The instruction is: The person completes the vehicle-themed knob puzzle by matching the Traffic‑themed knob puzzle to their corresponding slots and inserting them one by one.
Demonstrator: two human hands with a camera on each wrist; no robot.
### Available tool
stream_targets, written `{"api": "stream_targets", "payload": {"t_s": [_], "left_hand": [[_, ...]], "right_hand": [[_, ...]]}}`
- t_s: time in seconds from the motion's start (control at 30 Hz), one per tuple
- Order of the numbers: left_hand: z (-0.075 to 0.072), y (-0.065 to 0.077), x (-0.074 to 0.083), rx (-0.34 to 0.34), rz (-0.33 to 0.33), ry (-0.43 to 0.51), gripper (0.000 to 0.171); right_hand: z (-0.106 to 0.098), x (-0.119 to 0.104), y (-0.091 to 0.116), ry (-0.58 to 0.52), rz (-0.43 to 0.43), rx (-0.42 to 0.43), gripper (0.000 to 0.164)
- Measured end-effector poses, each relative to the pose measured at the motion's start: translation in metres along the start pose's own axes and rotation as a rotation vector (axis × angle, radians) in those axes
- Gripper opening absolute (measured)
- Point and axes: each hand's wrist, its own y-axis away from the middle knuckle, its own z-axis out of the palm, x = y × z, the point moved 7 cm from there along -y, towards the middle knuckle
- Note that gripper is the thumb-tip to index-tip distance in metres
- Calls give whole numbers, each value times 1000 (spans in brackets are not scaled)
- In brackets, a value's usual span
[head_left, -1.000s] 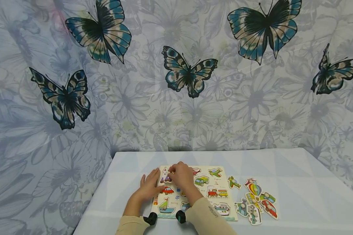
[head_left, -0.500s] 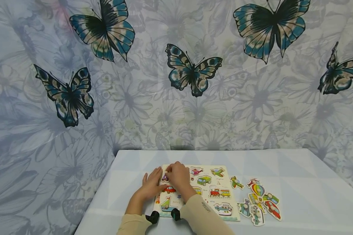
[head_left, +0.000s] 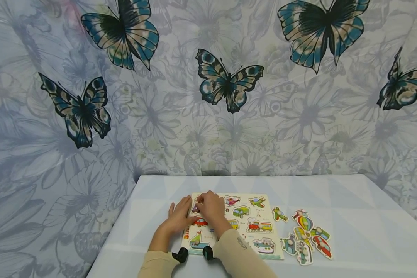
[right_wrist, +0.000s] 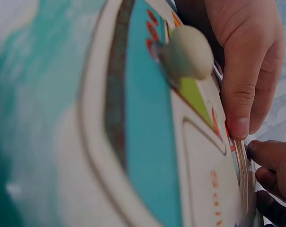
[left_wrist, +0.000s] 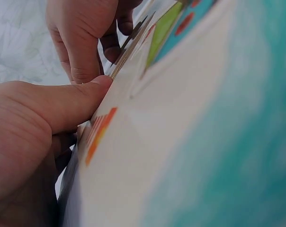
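A wooden peg puzzle board (head_left: 241, 247) with vehicle pictures lies on the table. At its far left corner my right hand (head_left: 212, 210) pinches downward at a purple-and-white rocket piece (head_left: 195, 209), mostly hidden under the fingers. My left hand (head_left: 177, 220) rests along the board's left edge, fingers stretched forward and thumb over the board near the red car (head_left: 200, 221). In the left wrist view the left thumb (left_wrist: 81, 101) touches the board's edge close to the right hand. The right wrist view shows the sailboat piece (right_wrist: 150, 118) with its round wooden knob (right_wrist: 192, 52).
Right of the board, several loose pieces lie in a heap, among them a hot-air balloon (head_left: 304, 222) and a red car-like piece (head_left: 322, 246). A green plane piece (head_left: 279, 214) lies apart, close to the board. A butterfly-patterned cloth (head_left: 229, 143) hangs behind the table.
The right hand has shifted slightly left over the rocket and covers more of it. The left hand stays at the board's edge. The head view has moved a little.
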Motion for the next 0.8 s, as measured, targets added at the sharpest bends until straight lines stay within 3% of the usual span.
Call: {"api": "stream_targets", "payload": {"t_s": [0.8], "left_hand": [[1, -1, 0, 21, 16, -12, 78]], "right_hand": [[4, 0, 3, 98, -53, 43, 17]]}}
